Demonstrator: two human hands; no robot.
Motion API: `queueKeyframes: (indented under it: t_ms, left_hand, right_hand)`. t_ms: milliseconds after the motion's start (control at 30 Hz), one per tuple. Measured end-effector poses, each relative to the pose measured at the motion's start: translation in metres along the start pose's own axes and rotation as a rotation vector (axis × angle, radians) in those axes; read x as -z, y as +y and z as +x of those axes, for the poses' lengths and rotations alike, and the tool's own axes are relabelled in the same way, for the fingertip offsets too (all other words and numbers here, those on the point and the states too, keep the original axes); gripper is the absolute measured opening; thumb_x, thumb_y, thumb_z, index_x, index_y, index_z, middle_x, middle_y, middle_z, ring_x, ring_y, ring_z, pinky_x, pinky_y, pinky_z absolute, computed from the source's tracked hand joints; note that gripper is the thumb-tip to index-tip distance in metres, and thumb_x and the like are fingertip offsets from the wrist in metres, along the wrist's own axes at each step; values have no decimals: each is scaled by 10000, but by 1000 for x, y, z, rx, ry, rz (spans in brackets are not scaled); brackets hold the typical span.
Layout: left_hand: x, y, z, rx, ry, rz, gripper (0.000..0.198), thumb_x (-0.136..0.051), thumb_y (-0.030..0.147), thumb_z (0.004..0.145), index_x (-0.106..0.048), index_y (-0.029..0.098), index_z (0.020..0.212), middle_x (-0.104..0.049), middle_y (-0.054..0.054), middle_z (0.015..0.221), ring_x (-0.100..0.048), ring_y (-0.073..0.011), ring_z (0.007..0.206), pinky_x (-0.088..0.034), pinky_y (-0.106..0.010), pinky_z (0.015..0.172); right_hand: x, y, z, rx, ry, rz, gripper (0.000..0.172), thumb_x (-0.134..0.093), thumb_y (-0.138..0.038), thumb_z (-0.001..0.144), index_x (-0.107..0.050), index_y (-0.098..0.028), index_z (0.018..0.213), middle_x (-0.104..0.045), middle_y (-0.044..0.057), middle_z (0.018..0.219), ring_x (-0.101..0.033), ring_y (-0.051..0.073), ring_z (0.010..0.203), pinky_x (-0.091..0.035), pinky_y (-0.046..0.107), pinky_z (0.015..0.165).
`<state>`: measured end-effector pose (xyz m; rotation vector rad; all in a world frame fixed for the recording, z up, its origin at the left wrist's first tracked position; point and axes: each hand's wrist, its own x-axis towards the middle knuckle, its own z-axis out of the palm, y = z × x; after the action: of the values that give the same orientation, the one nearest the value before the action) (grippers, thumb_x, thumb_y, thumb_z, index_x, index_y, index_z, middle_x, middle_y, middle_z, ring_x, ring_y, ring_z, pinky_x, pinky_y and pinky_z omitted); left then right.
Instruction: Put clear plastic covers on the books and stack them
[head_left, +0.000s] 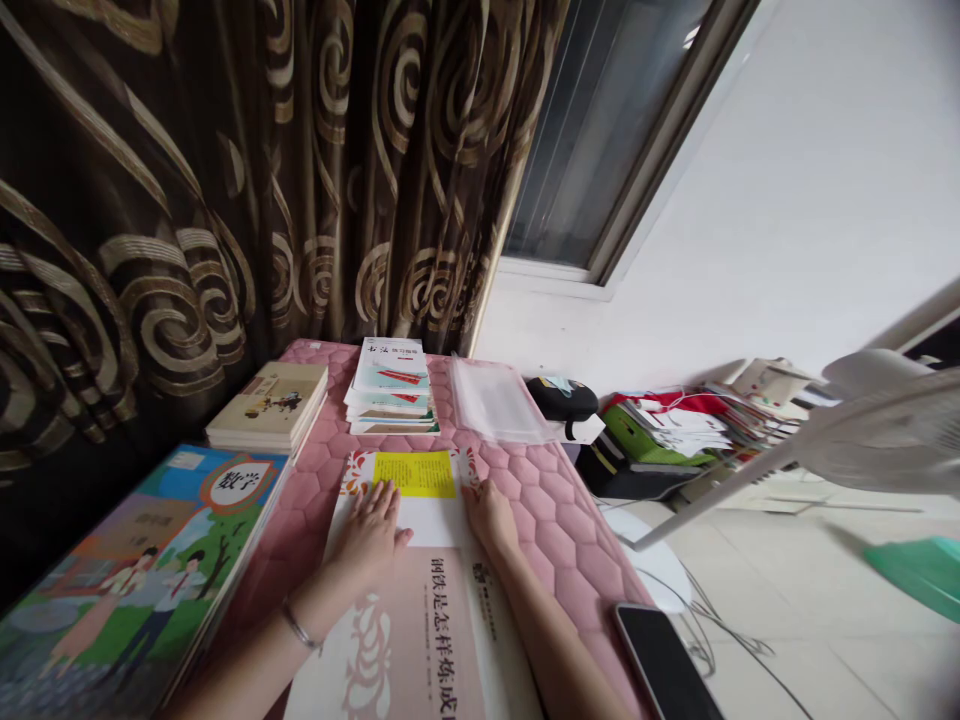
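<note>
Book [405,630] lies on the pink cloth [551,505] beneath both hands, long axis running away from the person, the left hand [373,522] spread flat across its far part, the right hand [491,518] touching its right edge, whether pinching cannot be told.

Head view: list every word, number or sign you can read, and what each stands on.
"数学": the blue-and-green book.
"钢铁是怎样炼成", then cut off by the picture's edge: the pink-and-white book.
Too small or blurred to read: the other print on both, and that on the white booklets and the tan books.
</note>
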<state>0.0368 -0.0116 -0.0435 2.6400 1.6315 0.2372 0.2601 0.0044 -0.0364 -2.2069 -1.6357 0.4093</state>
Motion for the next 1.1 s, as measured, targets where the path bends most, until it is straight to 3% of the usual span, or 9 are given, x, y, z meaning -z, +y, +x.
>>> queueKeyframes:
  t_ms: [267, 367, 467, 533, 600, 700, 867, 967, 1100]
  left_hand:
    - [-18, -5, 1, 40, -38, -6, 612, -374, 420, 961, -440, 66, 1457, -355, -189, 1551, -345, -331, 1439, -291, -518, 1169]
    - [-20, -7, 1, 31, 1, -11, 602, -375, 436, 958, -468, 92, 1443, -397, -188, 1533, -367, -334, 1428, -309, -535, 1154]
    - [-21, -7, 2, 8, 21, 3, 588, -380, 427, 962, -490, 83, 1426, -398, -194, 1530, -371, -331, 1426, -308, -526, 1160]
    - [-22, -7, 3, 4, 35, 12, 571, -400, 423, 960, -514, 88, 1408, -406, -192, 1525, -376, -327, 1424, -302, -516, 1168]
    - [-24, -8, 3, 8, 48, 13, 560, -424, 424, 952, -527, 108, 1402, -429, -185, 1512, -386, -327, 1418, -306, -518, 1167]
    - [-27, -10, 3, 5, 59, 14, 568, -409, 434, 953, -509, 128, 1421, -434, -180, 1509, -399, -327, 1411, -322, -532, 1156]
    - [-26, -4, 4, 47, 25, 19, 583, -376, 426, 960, -497, 97, 1425, -404, -202, 1519, -378, -343, 1420, -300, -559, 1154]
    - [-21, 13, 17, 65, 0, 5, 548, -372, 341, 963, -478, 79, 1432, -384, -214, 1528, -361, -349, 1428, -285, -580, 1151]
    - [-17, 31, 47, 32, -17, -50, 520, -317, 266, 979, -441, 123, 1463, -355, -154, 1560, -336, -293, 1449, -285, -533, 1164]
  right_hand:
    - [9, -11, -7, -87, 2, -113, 395, -373, -342, 989, -557, -88, 1229, -689, 224, 1115, -697, 292, 955, -519, 362, 767]
    - [15, -18, -13, -43, 44, -198, 413, -410, -291, 966, -525, -92, 1309, -611, 235, 1271, -628, 315, 1116, -505, 413, 875]
    - [15, -26, -25, 199, 16, -225, 487, -426, -287, 962, -473, -92, 1406, -449, 216, 1479, -437, 319, 1355, -391, 450, 1071]
    - [12, -31, -33, 431, -111, -189, 540, -387, -347, 986, -417, -108, 1470, -340, 165, 1568, -287, 294, 1457, -293, 445, 1157]
    - [8, -31, -41, 550, -241, -145, 593, -333, -430, 1003, -362, -124, 1511, -249, 125, 1608, -162, 287, 1500, -205, 466, 1198]
    - [5, -27, -47, 501, -310, -153, 681, -287, -526, 1000, -314, -98, 1529, -179, 138, 1612, -125, 303, 1504, -141, 492, 1211]
    - [8, -22, -47, 422, -309, -191, 697, -290, -524, 998, -308, -69, 1525, -190, 151, 1601, -161, 281, 1498, -137, 456, 1218]
    - [8, -23, -48, 409, -310, -200, 684, -271, -514, 1002, -308, -76, 1526, -192, 138, 1602, -157, 269, 1500, -143, 447, 1217]
    - [6, -23, -48, 407, -315, -219, 616, -235, -428, 1012, -313, -102, 1529, -203, 113, 1605, -162, 247, 1499, -122, 426, 1222]
